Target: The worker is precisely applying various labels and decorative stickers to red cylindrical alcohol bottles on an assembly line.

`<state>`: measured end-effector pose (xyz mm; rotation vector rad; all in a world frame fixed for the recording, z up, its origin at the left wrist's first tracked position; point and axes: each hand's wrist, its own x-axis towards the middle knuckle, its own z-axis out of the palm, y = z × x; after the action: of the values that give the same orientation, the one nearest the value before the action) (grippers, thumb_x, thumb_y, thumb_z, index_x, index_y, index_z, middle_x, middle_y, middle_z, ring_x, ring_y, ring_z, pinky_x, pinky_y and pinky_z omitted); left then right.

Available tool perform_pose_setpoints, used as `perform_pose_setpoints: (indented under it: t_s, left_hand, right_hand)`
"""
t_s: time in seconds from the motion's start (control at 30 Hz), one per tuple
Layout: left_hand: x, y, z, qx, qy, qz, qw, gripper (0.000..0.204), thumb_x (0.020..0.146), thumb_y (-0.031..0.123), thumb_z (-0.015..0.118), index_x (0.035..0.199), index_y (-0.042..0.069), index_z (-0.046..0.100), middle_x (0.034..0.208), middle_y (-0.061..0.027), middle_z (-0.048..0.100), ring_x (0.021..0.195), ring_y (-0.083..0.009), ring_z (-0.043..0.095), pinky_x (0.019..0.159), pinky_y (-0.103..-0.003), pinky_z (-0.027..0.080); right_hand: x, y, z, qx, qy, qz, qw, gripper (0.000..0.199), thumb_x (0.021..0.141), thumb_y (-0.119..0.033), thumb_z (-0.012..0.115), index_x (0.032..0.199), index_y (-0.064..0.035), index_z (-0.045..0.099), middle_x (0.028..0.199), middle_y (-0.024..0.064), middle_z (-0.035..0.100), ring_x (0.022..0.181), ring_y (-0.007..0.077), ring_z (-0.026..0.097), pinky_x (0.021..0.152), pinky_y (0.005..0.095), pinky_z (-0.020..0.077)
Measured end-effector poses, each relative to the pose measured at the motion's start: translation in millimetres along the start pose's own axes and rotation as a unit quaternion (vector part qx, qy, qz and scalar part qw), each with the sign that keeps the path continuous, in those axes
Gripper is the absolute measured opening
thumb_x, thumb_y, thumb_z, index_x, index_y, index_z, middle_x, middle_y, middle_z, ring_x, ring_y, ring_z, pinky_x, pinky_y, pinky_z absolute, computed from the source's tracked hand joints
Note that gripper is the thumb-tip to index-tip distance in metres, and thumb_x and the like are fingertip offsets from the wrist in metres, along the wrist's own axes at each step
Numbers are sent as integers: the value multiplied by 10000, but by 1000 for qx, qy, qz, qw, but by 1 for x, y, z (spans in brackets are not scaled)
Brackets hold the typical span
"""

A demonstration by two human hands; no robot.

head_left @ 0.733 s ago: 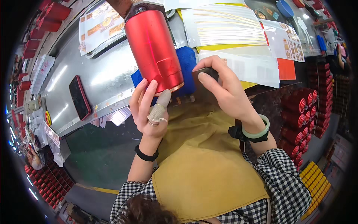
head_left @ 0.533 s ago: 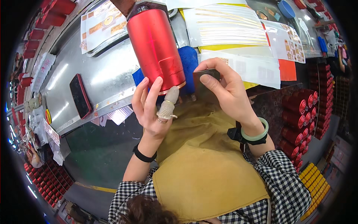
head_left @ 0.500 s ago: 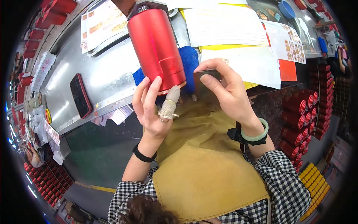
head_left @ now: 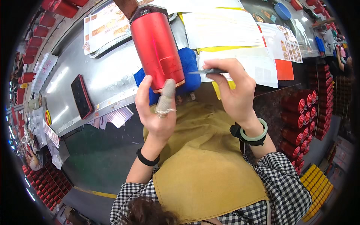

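Left hand [head_left: 157, 118], nine o'clock, one digit capped in pale cloth, at the near end of the red cylinder [head_left: 155, 48]; whether clamped, cannot tell. Right hand [head_left: 237, 92], two o'clock, apart from the left, pinching a thin dark piece [head_left: 214, 71]. Cylinder, eleven o'clock, tilted: satin metallic red, pink highlight streak lengthwise, outlined panel towards the near end, copper-toned rim. Dark grey fitting [head_left: 158, 8], beyond, at its far end.
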<state>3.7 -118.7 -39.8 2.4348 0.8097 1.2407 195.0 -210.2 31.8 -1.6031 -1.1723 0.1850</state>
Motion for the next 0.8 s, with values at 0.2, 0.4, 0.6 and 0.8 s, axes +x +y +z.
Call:
perform_pose_setpoints:
  t_s: [0.2, 0.4, 0.6, 0.8]
  left_hand:
    - [37, 15, -5, -13, 16, 3, 1000, 727, 769, -68, 794, 1455, -17, 558, 1510, -222, 509, 1400, -435, 495, 1135, -451, 457]
    - [38, 2, 1, 52, -15, 24, 998, 686, 784, -110, 737, 1445, 4, 593, 1507, -260, 541, 1314, -414, 607, 1017, -420, 549]
    - [31, 4, -4, -74, -21, -90, 993, 675, 825, -49, 777, 1465, -4, 569, 1571, -271, 458, 1398, -396, 534, 1051, -428, 529]
    - [36, 0, -2, -54, -45, -48, 996, 732, 824, -73, 766, 1508, -4, 515, 1596, -258, 429, 1445, -392, 482, 1075, -424, 513]
  right_hand:
    - [0, -6, 17, -70, -57, -214, 973, 205, 767, -56, 696, 967, -58, 740, 956, 37, 738, 926, 239, 694, 816, 372, 523]
    - [-12, -1, 21, -82, -45, -234, 968, 196, 764, -101, 680, 943, -60, 748, 973, 41, 745, 926, 223, 693, 816, 372, 523]
    - [-11, -3, 21, -67, -54, -217, 972, 206, 749, -61, 692, 947, -55, 748, 965, 39, 744, 931, 221, 693, 826, 375, 522]
    - [-9, -3, 22, -54, -44, -211, 975, 205, 756, -22, 693, 948, -67, 749, 952, 34, 742, 927, 217, 690, 825, 371, 520]
